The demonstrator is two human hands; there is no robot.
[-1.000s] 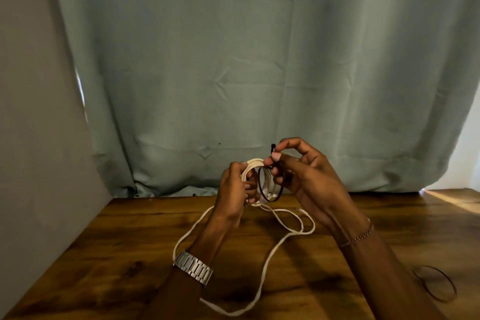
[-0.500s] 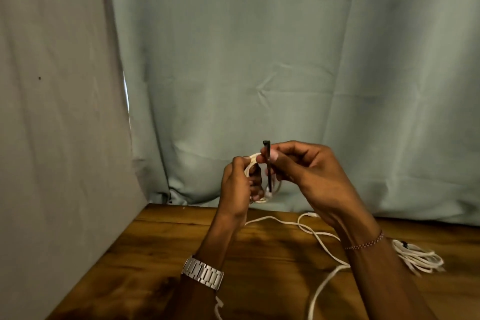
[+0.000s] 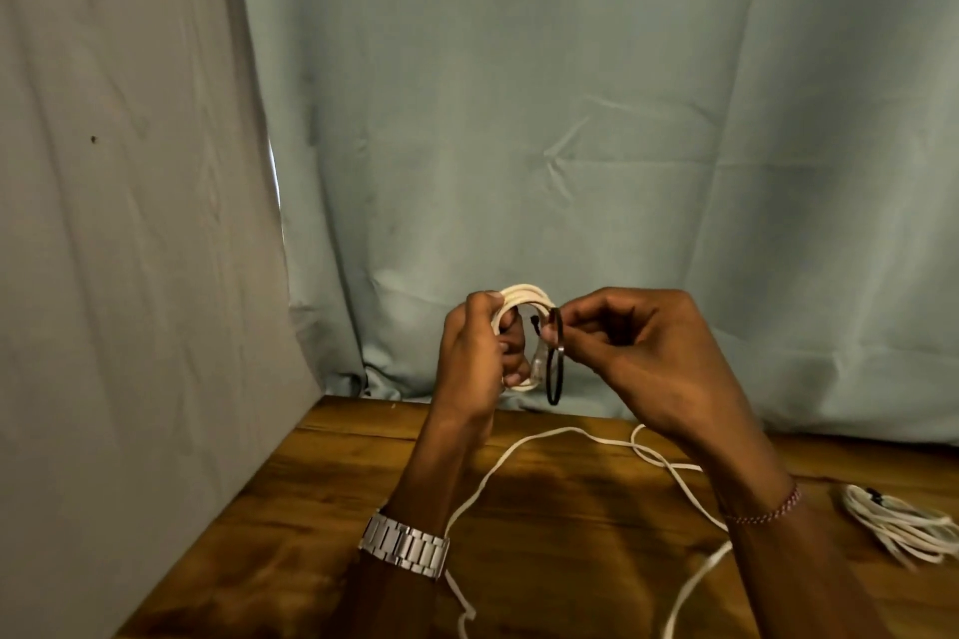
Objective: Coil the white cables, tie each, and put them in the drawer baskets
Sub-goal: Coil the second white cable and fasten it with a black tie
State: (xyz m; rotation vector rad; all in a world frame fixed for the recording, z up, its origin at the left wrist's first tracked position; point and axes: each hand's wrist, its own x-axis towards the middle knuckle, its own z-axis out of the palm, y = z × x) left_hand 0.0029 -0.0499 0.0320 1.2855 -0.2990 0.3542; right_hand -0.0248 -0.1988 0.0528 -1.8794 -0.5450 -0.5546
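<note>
Loose cable (image 3: 524, 451) trails across the table (image 3: 311, 534) near its front edge, with a tied bundle (image 3: 903, 527) by the right edge. Above the back edge, the left hand (image 3: 475, 353) grips the coil (image 3: 524, 298); the right hand (image 3: 648, 358) pinches a black tie (image 3: 556, 361) right beside it.

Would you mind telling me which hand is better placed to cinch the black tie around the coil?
The right hand, probably: it already pinches the black tie beside the white coil, while the left hand is occupied gripping that coil.
</note>
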